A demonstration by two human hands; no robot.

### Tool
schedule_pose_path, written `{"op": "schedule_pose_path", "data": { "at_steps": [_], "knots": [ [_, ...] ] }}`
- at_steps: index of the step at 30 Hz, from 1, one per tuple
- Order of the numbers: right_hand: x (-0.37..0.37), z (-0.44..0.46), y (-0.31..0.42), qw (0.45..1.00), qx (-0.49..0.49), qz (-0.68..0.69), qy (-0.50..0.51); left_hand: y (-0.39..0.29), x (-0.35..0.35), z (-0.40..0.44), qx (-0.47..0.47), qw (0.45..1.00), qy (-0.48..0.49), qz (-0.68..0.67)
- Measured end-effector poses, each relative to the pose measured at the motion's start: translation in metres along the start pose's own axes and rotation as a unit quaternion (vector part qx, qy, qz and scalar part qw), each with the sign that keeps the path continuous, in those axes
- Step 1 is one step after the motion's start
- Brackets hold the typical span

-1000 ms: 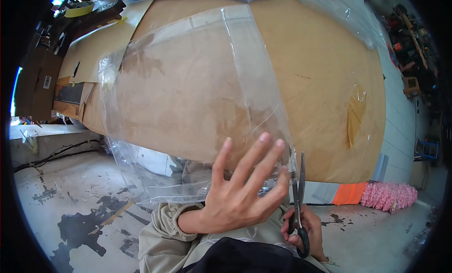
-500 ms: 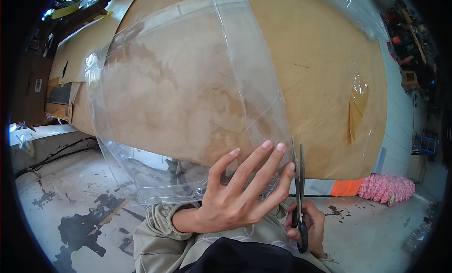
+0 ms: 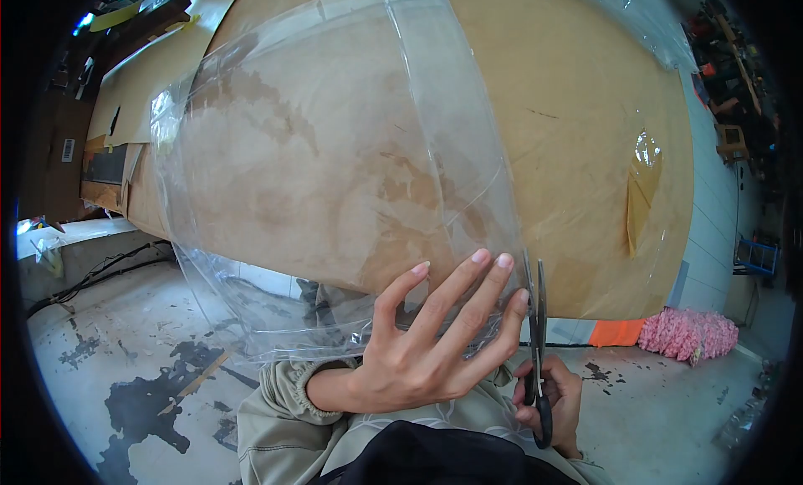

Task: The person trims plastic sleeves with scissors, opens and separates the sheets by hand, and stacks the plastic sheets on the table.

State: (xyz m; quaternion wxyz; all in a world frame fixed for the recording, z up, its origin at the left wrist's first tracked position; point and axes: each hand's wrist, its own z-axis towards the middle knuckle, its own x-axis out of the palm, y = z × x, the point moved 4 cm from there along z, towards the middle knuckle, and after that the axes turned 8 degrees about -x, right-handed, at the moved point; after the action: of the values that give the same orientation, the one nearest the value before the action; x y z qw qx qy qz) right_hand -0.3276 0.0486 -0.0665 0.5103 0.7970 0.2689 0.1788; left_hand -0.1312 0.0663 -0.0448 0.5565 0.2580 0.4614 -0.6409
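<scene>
Clear plastic sheeting (image 3: 335, 150) lies over the brown-covered table (image 3: 577, 176) and hangs past its near edge. My left hand (image 3: 427, 343) rests on the sheeting near that edge, palm down with fingers spread. Just right of it, my right hand (image 3: 552, 401) is closed round the black handles of the scissors (image 3: 539, 326). The scissors point away from me along the sheeting's right edge, with their blades slightly apart. Part of the near blade side is hard to make out against the plastic.
A torn flap under clear tape (image 3: 642, 196) marks the table's right side. More plastic (image 3: 644, 25) lies at the back right. A pink fluffy bundle (image 3: 688, 335) and an orange piece (image 3: 616, 332) are beyond the near right edge. Black cables (image 3: 92, 280) run at left.
Since a second ago, the view has shifted and my left hand has settled lower on the sheeting. The scissors have turned more upright beside its edge, and their blades have come closer together.
</scene>
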Motion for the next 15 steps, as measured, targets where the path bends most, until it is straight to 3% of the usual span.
{"op": "schedule_pose_path", "data": {
  "at_steps": [15],
  "knots": [
    [-0.0005,0.0003,-0.0045,0.999,0.027,-0.024,-0.01,-0.0019,0.0004,0.0011,-0.02,1.0,-0.005,-0.008]
  ]
}}
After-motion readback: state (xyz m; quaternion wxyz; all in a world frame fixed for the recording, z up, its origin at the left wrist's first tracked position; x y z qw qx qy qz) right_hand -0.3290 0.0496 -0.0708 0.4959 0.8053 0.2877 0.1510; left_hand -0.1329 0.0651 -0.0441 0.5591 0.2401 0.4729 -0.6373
